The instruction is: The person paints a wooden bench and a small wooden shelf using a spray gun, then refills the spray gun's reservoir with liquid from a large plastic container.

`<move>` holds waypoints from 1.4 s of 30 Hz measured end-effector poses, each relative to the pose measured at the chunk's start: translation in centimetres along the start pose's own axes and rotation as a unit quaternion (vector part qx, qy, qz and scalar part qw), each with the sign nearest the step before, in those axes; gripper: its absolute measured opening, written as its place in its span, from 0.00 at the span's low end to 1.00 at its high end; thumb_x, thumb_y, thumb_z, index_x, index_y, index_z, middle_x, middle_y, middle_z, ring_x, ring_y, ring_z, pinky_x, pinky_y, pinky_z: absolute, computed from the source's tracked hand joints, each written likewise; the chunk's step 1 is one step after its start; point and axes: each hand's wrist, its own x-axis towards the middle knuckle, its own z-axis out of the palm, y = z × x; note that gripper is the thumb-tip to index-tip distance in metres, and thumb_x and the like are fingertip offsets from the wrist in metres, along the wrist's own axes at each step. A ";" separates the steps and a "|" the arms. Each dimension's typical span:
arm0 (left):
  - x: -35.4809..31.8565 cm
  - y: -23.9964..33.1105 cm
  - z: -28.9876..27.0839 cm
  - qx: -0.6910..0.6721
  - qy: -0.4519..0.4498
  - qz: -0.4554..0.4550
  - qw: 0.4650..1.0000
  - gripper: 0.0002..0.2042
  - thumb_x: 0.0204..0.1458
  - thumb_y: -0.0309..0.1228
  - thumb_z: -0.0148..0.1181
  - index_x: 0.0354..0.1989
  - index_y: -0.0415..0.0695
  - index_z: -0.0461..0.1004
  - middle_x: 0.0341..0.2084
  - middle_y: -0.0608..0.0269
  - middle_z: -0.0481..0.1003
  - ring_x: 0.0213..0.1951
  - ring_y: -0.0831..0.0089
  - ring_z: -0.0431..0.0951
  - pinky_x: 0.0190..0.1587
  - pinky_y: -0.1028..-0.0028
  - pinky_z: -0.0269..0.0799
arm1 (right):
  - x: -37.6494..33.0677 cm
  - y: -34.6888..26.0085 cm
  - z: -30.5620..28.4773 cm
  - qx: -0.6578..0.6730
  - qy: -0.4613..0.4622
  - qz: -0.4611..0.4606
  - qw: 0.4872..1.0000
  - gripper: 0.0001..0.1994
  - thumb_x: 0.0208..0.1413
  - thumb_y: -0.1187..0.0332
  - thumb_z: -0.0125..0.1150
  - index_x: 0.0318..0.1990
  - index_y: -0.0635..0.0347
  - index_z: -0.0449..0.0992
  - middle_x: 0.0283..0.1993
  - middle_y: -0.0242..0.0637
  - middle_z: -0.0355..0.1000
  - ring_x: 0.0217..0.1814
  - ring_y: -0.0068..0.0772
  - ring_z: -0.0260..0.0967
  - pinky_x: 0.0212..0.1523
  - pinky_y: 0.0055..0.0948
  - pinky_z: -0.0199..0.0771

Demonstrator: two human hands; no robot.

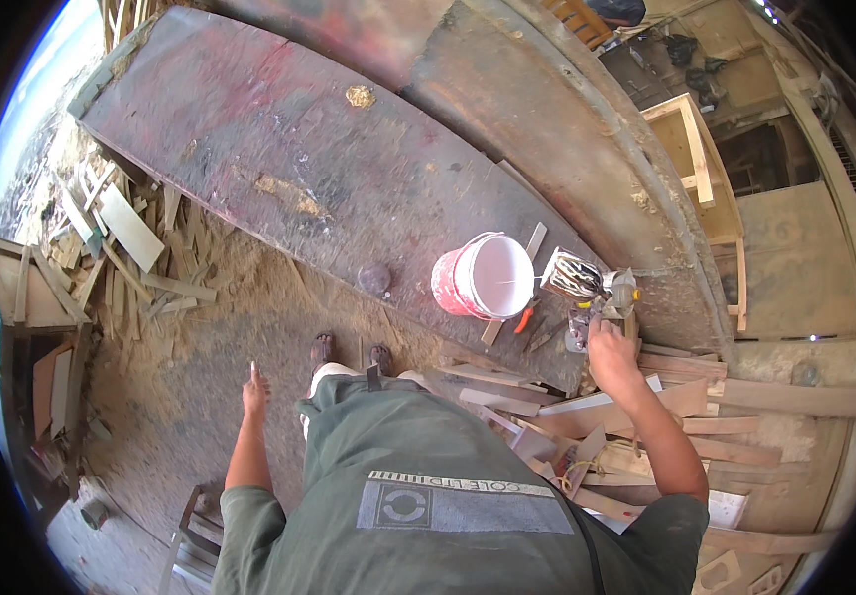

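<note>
what the right hand [611, 351] touches near the streaked can [574, 275] is unclear.

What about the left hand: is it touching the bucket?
No, the left hand hangs out to the left, well apart from the bucket on the worktable.

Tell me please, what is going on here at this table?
A person stands at the table. Their right hand is at its right end, close to the streaked can; I cannot tell if it grips anything. The left hand is held out over the floor, with nothing visible in it. The bucket stands on the table, left of the can, with an orange-handled tool beside it.
</note>
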 end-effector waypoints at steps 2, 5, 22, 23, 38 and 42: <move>0.3 -0.9 -0.4 -0.013 0.004 -0.011 1.000 0.43 0.54 0.73 0.46 0.41 0.35 0.79 0.33 0.55 0.78 0.36 0.64 0.77 0.36 0.63 0.72 | 0.1 -0.4 -0.6 -0.003 -0.008 -0.001 1.000 0.26 0.49 0.78 0.58 0.57 0.80 0.67 0.46 0.55 0.75 0.47 0.52 0.77 0.40 0.41 0.82; 1.1 -1.8 -1.3 -0.023 0.017 -0.020 0.999 0.43 0.54 0.72 0.47 0.41 0.35 0.79 0.30 0.57 0.77 0.33 0.65 0.76 0.35 0.63 0.72 | 0.3 -0.7 -0.1 0.003 -0.008 0.008 1.000 0.25 0.49 0.78 0.59 0.57 0.79 0.67 0.46 0.55 0.75 0.48 0.52 0.77 0.41 0.41 0.82; -0.2 -2.0 -1.1 -0.008 0.004 -0.031 0.999 0.44 0.55 0.72 0.45 0.44 0.33 0.79 0.36 0.52 0.79 0.36 0.62 0.79 0.35 0.62 0.73 | 4.1 -1.0 11.6 0.019 -0.046 0.028 0.998 0.25 0.52 0.76 0.58 0.59 0.76 0.67 0.48 0.52 0.76 0.48 0.49 0.78 0.41 0.41 0.83; 0.0 -1.7 -1.3 -0.004 0.002 -0.036 0.999 0.44 0.55 0.72 0.45 0.44 0.33 0.79 0.36 0.52 0.79 0.36 0.62 0.79 0.35 0.62 0.73 | 4.1 -0.9 12.0 0.020 -0.059 0.020 0.998 0.26 0.52 0.76 0.58 0.59 0.76 0.66 0.48 0.52 0.75 0.48 0.49 0.78 0.41 0.41 0.83; 2.8 6.3 -0.7 0.040 -0.067 0.035 0.996 0.44 0.53 0.73 0.48 0.47 0.34 0.78 0.35 0.54 0.79 0.33 0.63 0.78 0.35 0.63 0.71 | 1.9 -3.1 15.4 0.075 -0.026 0.105 0.991 0.23 0.54 0.73 0.57 0.58 0.73 0.69 0.48 0.50 0.77 0.48 0.48 0.78 0.39 0.40 0.83; 3.2 7.6 -1.4 0.081 -0.077 0.052 0.992 0.44 0.52 0.73 0.48 0.46 0.35 0.78 0.37 0.53 0.79 0.35 0.62 0.79 0.34 0.62 0.72 | 1.9 -4.2 14.1 0.090 0.024 0.135 0.986 0.22 0.54 0.72 0.57 0.57 0.72 0.71 0.47 0.52 0.77 0.47 0.48 0.79 0.38 0.39 0.83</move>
